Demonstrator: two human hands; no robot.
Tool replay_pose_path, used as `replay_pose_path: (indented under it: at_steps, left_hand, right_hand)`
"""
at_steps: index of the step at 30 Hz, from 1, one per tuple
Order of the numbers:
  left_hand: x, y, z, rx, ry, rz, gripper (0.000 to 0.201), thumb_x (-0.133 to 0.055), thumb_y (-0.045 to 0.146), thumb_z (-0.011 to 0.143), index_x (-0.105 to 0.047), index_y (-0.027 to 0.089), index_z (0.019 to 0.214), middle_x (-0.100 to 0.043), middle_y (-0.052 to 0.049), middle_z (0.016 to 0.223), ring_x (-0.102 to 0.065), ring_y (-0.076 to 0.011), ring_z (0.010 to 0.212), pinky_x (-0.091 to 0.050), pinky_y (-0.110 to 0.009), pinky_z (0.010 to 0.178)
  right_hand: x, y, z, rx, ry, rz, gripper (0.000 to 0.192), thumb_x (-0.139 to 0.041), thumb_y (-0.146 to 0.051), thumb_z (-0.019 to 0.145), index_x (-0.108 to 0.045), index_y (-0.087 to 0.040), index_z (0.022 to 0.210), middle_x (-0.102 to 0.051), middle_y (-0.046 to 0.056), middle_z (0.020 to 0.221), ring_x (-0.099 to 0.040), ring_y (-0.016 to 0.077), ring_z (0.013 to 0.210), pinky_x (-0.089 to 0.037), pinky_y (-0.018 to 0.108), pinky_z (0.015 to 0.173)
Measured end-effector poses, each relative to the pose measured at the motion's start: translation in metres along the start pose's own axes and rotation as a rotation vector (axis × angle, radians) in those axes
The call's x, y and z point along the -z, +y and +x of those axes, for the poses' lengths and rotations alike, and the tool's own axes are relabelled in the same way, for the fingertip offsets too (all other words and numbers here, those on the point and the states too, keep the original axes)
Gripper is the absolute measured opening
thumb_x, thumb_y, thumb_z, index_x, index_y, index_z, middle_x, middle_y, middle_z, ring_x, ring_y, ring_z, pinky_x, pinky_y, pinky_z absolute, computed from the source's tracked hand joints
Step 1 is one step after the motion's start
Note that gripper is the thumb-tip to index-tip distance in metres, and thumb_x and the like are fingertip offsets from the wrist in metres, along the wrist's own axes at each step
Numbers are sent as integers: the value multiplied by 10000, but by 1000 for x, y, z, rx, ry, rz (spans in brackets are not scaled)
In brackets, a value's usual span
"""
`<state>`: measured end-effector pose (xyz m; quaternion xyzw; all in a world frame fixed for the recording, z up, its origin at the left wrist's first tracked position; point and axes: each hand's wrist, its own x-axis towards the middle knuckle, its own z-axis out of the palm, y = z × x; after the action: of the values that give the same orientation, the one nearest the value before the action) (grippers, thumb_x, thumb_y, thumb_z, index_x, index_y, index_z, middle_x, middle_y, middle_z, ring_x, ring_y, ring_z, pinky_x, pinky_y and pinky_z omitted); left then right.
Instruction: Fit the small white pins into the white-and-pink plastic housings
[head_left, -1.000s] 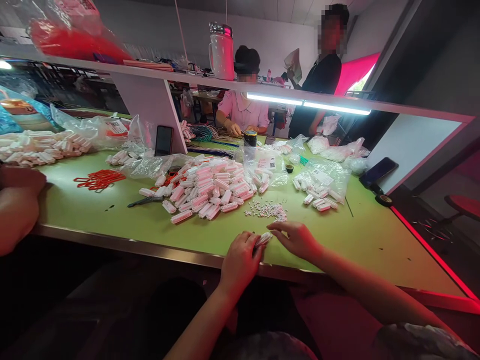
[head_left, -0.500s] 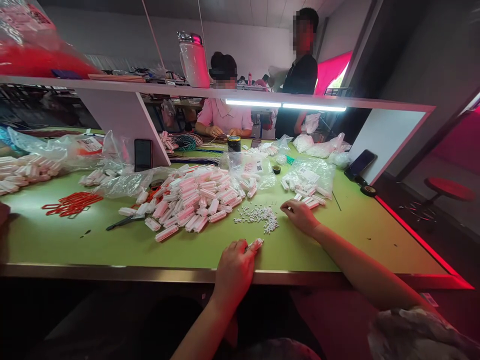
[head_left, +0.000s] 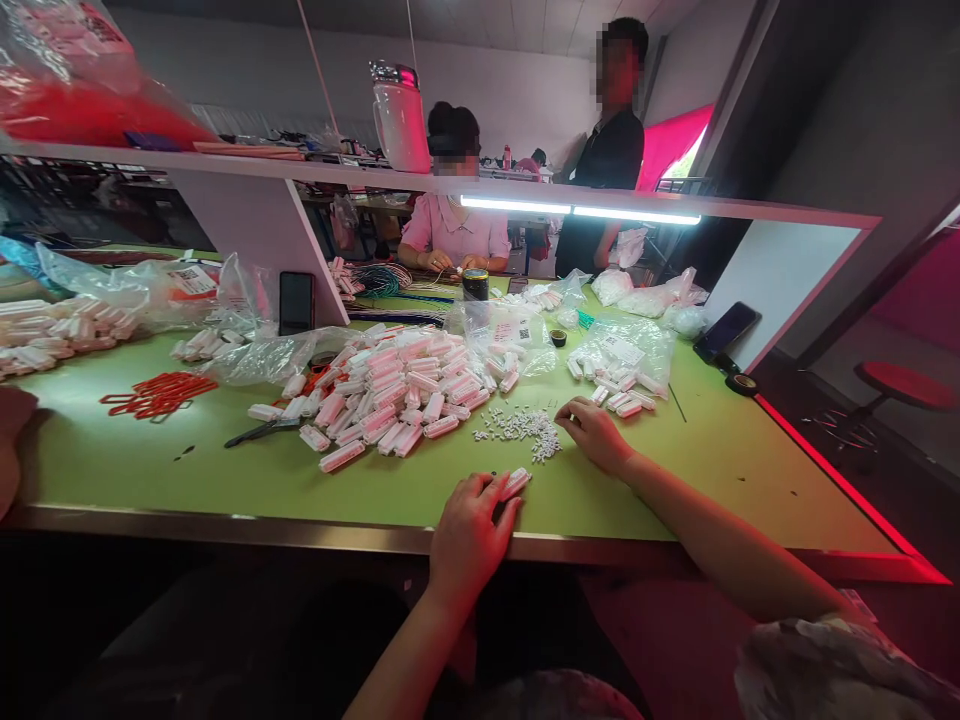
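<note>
The left hand rests near the edge of the green surface, fingers pinching a white connector housing. The right hand reaches into the scatter of small white pieces (its fingertips are curled down – whether they grip one, I cannot tell). The step in hand looks like picking an insert – seating it calls for bringing both hands together.

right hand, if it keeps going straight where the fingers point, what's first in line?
Probably the small white pieces: the right hand has its fingers pointing left at that little heap, fingertips at its edge. Beyond it lies the pile of white connectors. Depth is hard to judge.
</note>
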<state>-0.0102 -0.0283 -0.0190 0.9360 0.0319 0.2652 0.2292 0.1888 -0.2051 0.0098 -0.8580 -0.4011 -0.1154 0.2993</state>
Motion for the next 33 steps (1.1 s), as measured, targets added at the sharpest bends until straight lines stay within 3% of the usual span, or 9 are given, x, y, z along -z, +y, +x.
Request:
replay_pose_path:
  at_steps: [2, 4, 8, 15, 22, 26, 29, 33]
  left_hand:
    - [1, 1, 1, 16, -13, -26, 260, -554, 298, 964, -681, 224, 1178, -656, -84, 1038, -623, -239, 959, -534, -383, 863]
    - [2, 3, 2, 29, -24, -50, 244, -541, 299, 974, -688, 230, 1156, -655, -76, 1012, -623, -229, 941, -530, -375, 860]
    - [3, 4, 4, 47, -34, -70, 231, -538, 324, 983, -698, 230, 1121, -651, -66, 984, -615, -225, 935, -518, -376, 866]
    - [4, 6, 5, 45, -44, -99, 215, -519, 331, 989, -695, 227, 1058, -645, -58, 955, -611, -217, 921, -511, -360, 834]
    - [4, 5, 5, 49, -59, -91, 164, -551, 258, 952, -687, 215, 1033, -646, -65, 973, -611, -231, 938, -523, -370, 828]
    - [2, 3, 4, 25, -23, -80, 205, -538, 290, 969, -692, 223, 1086, -654, -66, 974, -622, -232, 931, -524, -375, 846]
    - [1, 3, 3, 12, -12, -73, 286, -519, 318, 988, -674, 240, 1215, -653, -71, 974, -623, -231, 924, -524, -374, 848]
    - [4, 4, 2, -35, -53, -76, 316, -470, 309, 1014, -673, 310, 1256, -625, -57, 937, -610, -203, 881, -522, -336, 815]
  right_hand:
    - [4, -20, -5, 131, -19, 86, 142, -543, -167, 958, -659, -179, 878, -650, 45, 891, -631, 162, 818, -491, 276, 758]
    - [6, -42, -12, 259, -117, 90, 168, -508, -169, 987, -663, -191, 927, -653, 55, 952, -637, 161, 874, -491, 270, 785]
    - [6, -72, -22, 417, -256, -120, 177, -495, -173, 1000, -667, -200, 974, -657, 52, 996, -621, 163, 823, -467, 274, 730]
    - [5, -80, -22, 591, -316, -407, 170, -496, -182, 1015, -652, -188, 947, -644, 54, 960, -567, 167, 811, -410, 298, 728]
    - [5, -93, -20, 744, -323, -514, 179, -495, -173, 1010, -646, -172, 914, -635, 55, 865, -544, 186, 759, -387, 327, 671]
    - [3, -84, -20, 657, -301, -410, 141, -542, -190, 993, -674, -188, 941, -668, 43, 896, -583, 176, 776, -411, 305, 690]
    - [6, -56, -12, 395, -166, -213, 135, -564, -174, 978, -691, -213, 999, -695, 29, 976, -623, 146, 778, -436, 260, 695]
    - [13, -9, 1, 86, 22, -61, 141, -567, -168, 958, -699, -185, 909, -697, 46, 917, -652, 161, 806, -470, 259, 730]
